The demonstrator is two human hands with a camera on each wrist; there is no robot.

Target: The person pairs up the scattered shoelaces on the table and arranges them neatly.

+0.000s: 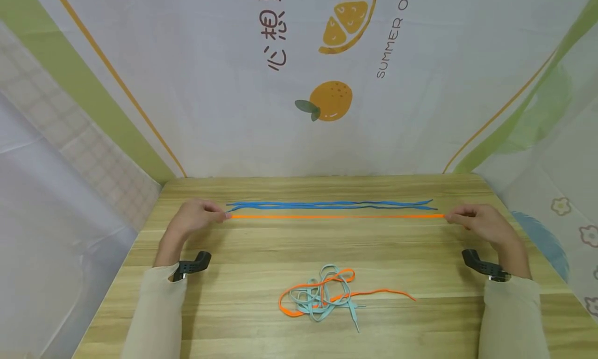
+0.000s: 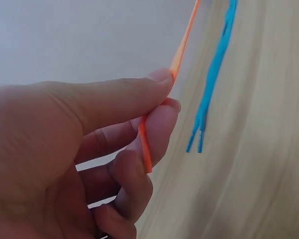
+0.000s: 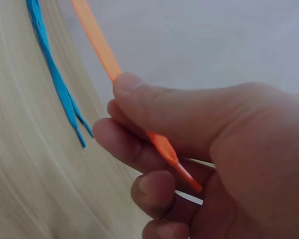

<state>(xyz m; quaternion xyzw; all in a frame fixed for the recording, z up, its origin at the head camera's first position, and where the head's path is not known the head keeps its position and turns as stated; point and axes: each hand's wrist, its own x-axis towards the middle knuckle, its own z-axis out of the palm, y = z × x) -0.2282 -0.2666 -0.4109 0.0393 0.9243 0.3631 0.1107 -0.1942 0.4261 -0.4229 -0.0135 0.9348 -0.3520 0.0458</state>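
An orange shoelace [image 1: 327, 217] is stretched straight between both hands. My left hand [image 1: 202, 216] pinches one end between thumb and fingers, and in the left wrist view its tip [image 2: 145, 149] hangs below the thumb. At the other end, my right hand [image 1: 478, 221] pinches the lace; the right wrist view shows the tipped end [image 3: 188, 175] poking out under the thumb. Just beyond the taut lace, two blue shoelaces [image 1: 303, 205] lie side by side, nearly straight, along the wooden table, their ends slightly parted.
Nearer the front, a second orange shoelace [image 1: 388, 291] lies tangled with pale green shoelaces [image 1: 348, 304] on the table [image 1: 233, 317]. A white printed cloth [image 1: 224, 115] hangs behind the table's back edge and along both sides. A black wrist mount [image 1: 193, 264] sits on each forearm.
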